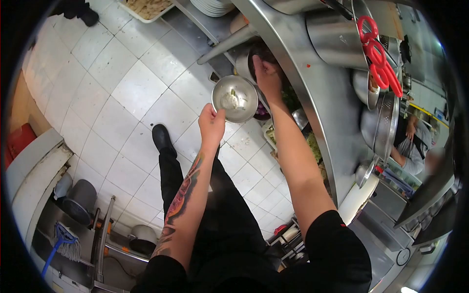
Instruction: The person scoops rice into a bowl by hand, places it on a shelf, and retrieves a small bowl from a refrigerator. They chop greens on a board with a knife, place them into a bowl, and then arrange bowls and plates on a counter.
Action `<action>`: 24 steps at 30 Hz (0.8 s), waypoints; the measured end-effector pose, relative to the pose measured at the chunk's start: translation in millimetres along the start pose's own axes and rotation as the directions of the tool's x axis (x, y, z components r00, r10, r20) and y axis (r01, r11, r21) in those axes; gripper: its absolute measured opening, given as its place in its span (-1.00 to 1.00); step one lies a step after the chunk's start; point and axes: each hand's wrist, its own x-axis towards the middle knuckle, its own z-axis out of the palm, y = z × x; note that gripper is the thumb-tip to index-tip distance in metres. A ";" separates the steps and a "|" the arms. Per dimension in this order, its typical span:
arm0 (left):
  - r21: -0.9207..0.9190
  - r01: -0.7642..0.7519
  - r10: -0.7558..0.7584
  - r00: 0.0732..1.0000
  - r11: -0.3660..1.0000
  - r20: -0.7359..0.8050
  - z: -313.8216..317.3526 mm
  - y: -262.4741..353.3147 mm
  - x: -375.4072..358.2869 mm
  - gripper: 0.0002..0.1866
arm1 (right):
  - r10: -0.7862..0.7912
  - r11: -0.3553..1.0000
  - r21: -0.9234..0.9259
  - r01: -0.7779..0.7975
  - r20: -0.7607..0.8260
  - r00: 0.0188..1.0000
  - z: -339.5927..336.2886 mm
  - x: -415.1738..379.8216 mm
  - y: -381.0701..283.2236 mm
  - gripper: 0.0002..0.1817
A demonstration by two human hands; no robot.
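Observation:
My left hand (211,126) grips the near rim of a steel mixing bowl (222,88), thumb on its edge. A little whitish food with a green piece lies at the bottom of the bowl. To the right, my right hand (266,75) reaches beneath the steel counter, over a metal container (243,65) with dark contents. Its fingers are curled in; whatever they hold is hidden by the hand and the shadow. A small bowl of purple pieces (262,111) stands just below my right hand.
The steel counter (288,53) overhangs a lower shelf holding leafy greens (312,146). Large pots (334,39), red-handled scissors (378,58) and colanders (383,122) stand on top. A stack of plates (212,7) is at the upper middle. A co-worker (415,146) stands beyond the counter.

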 end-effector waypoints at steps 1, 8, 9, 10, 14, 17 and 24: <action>0.000 -0.001 0.001 1.000 1.000 0.000 1.9 3.9 1.9 -0.70 | -0.001 1.000 0.001 0.001 -0.001 1.000 -4.1 -0.9 5.7 -0.39; -0.055 -0.031 0.033 0.999 0.998 0.030 -0.8 1.6 0.5 -0.71 | -0.095 0.993 0.086 0.085 0.124 0.988 1.0 -84.5 -35.6 -0.67; -0.108 -0.027 0.029 0.999 0.994 0.025 -0.3 4.8 -0.7 -0.71 | 0.003 0.990 0.144 -0.010 0.047 0.999 -1.9 -86.1 -37.2 -0.69; -0.104 -0.030 0.032 0.999 0.994 0.022 -0.9 5.7 -0.8 -0.71 | 0.106 0.973 0.210 -0.100 -0.019 0.994 -3.0 -86.1 -40.0 -0.70; -0.252 0.055 -0.037 0.997 0.966 0.074 -8.8 3.0 -1.7 -0.81 | 0.183 0.925 0.363 -0.114 -0.162 0.970 -22.8 -48.5 -35.5 -0.62; -0.100 -0.013 0.021 0.996 0.995 0.083 -15.0 1.6 -8.6 -0.90 | -0.018 0.998 0.062 0.024 -0.087 0.996 -21.6 -46.2 -8.6 -0.68; 0.125 -0.174 0.186 0.979 0.977 -0.088 -77.5 95.6 -54.9 -0.80 | -0.404 0.889 0.248 0.385 0.027 0.914 -93.6 -143.4 -135.7 -0.87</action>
